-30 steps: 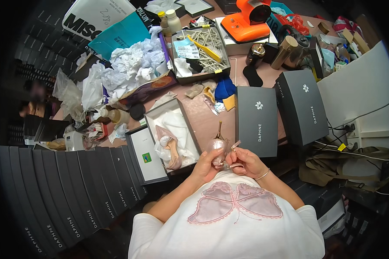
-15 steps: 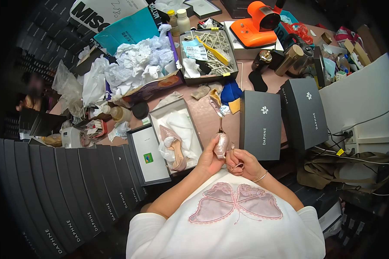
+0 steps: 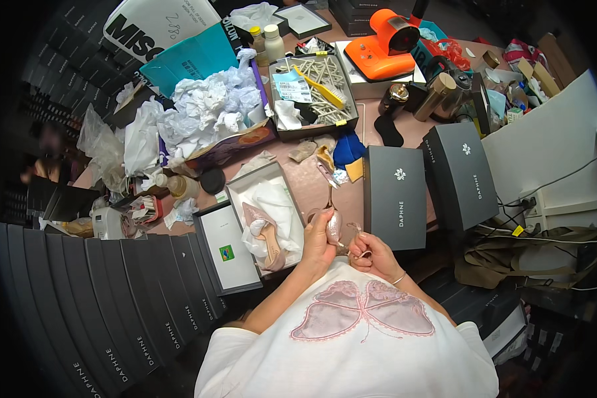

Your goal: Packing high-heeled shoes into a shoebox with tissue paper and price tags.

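Observation:
My left hand is wrapped round a shiny pink high-heeled shoe, its slim heel pointing away from me. Close by on its right, my right hand is closed, pinching the shoe's thin strap near my shirt front. Some of the shoe is hidden behind my fingers. Left of my hands, a matching pink shoe lies in an open shoe box on white tissue paper. The box lid, white inside, sits against the box's left side.
Two dark shoe boxes stand at the right. Farther back are a box of small sticks with a yellow brush, a carton of crumpled paper and an orange machine. Cloths lie ahead; stacked dark boxes fill the left.
My left hand has turned and closed further round the shoe, covering more of it. The right hand stays beside it, still pinching the strap. The whole view has shifted slightly.

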{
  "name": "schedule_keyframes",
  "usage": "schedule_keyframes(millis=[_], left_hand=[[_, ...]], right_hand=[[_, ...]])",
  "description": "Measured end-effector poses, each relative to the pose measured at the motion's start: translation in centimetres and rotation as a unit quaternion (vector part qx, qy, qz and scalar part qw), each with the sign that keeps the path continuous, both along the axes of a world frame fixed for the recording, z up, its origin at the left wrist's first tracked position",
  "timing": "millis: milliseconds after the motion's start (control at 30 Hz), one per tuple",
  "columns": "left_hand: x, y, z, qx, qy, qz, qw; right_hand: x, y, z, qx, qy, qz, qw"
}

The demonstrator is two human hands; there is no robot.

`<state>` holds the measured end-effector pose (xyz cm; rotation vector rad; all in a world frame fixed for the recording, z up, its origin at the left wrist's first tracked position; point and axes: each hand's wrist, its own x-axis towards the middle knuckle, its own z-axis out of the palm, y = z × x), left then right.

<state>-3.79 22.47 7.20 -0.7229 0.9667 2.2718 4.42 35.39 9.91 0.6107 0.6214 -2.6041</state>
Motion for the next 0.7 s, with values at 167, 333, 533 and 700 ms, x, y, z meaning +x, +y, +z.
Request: schedule_keyframes(millis=[167,333,533,700], left_hand=[[-0.3,-0.4,-0.5,0.025,0.009,0.003,1.0],[1.8,-0.1,0.7,0.01,0.005,-0.06,0.998],[1.8,-0.6,-1.5,0.032,-0.044,-0.051,0.997],[1.4,-0.1,-0.4,0.034,-0.012,-0.032,0.999]], right_hand=[[0.3,-0.3,0.9,0.184,0.102,0.055,0.976],[-0.8,0.7,0.4,0.031,0.009,-0.038,0.999],[-0.7,0.5,3.2,0.15,0.06,0.016,0.987],[0.6,0.3,3.9,0.27,0.113,0.031,0.956]])
